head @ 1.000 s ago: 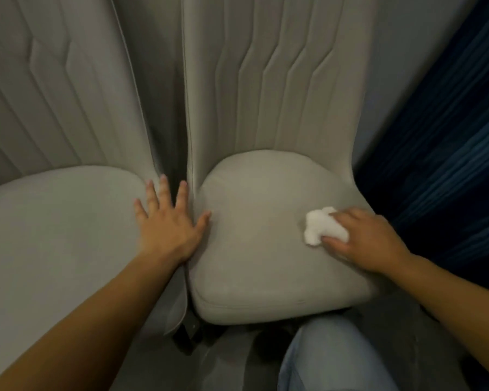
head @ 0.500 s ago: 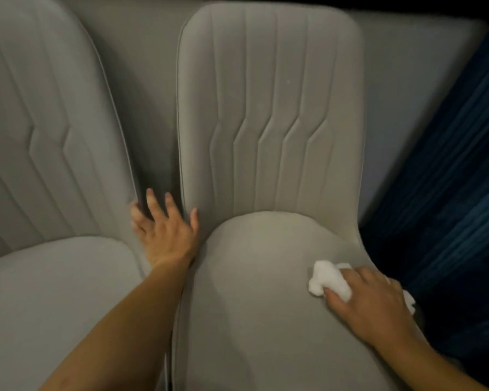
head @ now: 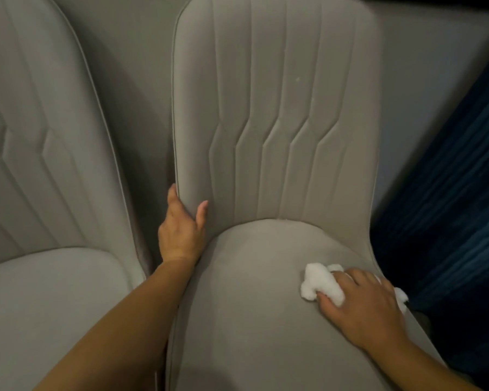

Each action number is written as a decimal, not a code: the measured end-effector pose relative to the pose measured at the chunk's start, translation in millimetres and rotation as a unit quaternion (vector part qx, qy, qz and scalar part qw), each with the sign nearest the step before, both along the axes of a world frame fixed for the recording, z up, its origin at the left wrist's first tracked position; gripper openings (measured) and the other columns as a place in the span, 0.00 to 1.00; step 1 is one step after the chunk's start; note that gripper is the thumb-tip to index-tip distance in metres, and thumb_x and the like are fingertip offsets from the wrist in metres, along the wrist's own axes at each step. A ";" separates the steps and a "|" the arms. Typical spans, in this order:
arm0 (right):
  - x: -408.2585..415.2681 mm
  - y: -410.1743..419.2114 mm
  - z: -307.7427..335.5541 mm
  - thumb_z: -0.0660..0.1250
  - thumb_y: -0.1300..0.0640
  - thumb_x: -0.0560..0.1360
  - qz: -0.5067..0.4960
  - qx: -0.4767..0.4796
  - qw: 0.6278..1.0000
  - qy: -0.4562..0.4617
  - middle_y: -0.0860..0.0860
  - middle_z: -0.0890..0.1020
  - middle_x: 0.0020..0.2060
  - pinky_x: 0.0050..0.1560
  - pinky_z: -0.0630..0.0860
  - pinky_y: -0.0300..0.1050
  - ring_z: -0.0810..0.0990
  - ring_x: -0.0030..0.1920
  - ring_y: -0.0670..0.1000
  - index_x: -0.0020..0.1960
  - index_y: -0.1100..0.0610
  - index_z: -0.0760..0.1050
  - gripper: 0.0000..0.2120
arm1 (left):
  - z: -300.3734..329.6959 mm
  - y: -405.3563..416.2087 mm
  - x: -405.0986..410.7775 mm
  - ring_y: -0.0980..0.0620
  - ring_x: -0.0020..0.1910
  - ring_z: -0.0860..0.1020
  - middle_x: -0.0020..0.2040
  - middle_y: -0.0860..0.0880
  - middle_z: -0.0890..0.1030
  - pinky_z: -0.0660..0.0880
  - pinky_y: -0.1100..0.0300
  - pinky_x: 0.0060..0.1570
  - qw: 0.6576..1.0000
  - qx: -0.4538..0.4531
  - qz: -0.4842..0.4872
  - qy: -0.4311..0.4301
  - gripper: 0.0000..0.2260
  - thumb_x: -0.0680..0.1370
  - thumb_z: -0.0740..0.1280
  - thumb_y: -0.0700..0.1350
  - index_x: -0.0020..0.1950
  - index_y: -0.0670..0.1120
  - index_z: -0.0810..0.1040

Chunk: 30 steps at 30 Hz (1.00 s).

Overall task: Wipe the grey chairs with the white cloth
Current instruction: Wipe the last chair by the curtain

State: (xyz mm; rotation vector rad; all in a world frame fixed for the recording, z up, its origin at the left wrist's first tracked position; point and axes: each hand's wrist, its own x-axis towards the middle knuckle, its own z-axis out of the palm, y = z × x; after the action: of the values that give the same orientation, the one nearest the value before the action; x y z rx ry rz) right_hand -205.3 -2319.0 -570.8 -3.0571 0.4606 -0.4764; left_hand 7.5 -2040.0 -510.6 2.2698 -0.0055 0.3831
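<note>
The white cloth [head: 323,283], soft and light, lies bunched under the right hand [head: 363,306], whose fingers press it onto the grey chair [head: 266,320] seat. The left hand [head: 181,230] grips the backrest's edge; bunching the cloth in the palm looks best.

left hand [head: 181,232] fingers hidden behind right chair's backrest [head: 277,114], left chair [head: 40,165] cut off at frame edge
</note>
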 end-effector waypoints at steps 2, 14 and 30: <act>9.7 -2.5 5.5 0.60 0.33 0.71 0.022 -0.002 1.000 -0.017 0.46 0.80 0.44 0.48 0.72 0.54 0.80 0.46 0.56 0.51 0.45 0.81 0.20 | -1.1 1.0 0.5 0.29 0.58 0.76 0.69 0.38 0.74 0.73 0.42 0.55 1.000 0.008 0.001 0.001 0.33 0.79 0.62 0.60 0.79 0.49 0.54; 242.1 47.1 262.5 0.65 0.34 0.77 0.148 -0.058 0.848 -0.506 0.59 0.79 0.60 0.62 0.67 0.60 0.70 0.62 0.58 0.65 0.53 0.77 0.27 | -3.8 -1.3 1.7 0.29 0.55 0.77 0.67 0.39 0.76 0.73 0.42 0.52 0.999 -0.006 0.028 0.028 0.28 0.80 0.59 0.56 0.78 0.51 0.57; 304.0 118.1 151.8 0.71 0.40 0.74 0.313 -0.166 0.831 -0.429 0.58 0.78 0.66 0.69 0.59 0.75 0.73 0.69 0.61 0.71 0.46 0.69 0.29 | -6.5 0.6 -1.2 0.33 0.54 0.79 0.67 0.42 0.77 0.73 0.45 0.49 1.000 -0.001 0.020 0.012 0.26 0.82 0.56 0.53 0.80 0.52 0.57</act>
State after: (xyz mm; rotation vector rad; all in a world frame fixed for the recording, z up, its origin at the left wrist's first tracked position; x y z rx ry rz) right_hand 98.7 -2200.8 -419.0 -2.5684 -0.6861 -1.8382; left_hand 6.2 -2039.4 -517.1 2.2750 0.0524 0.3774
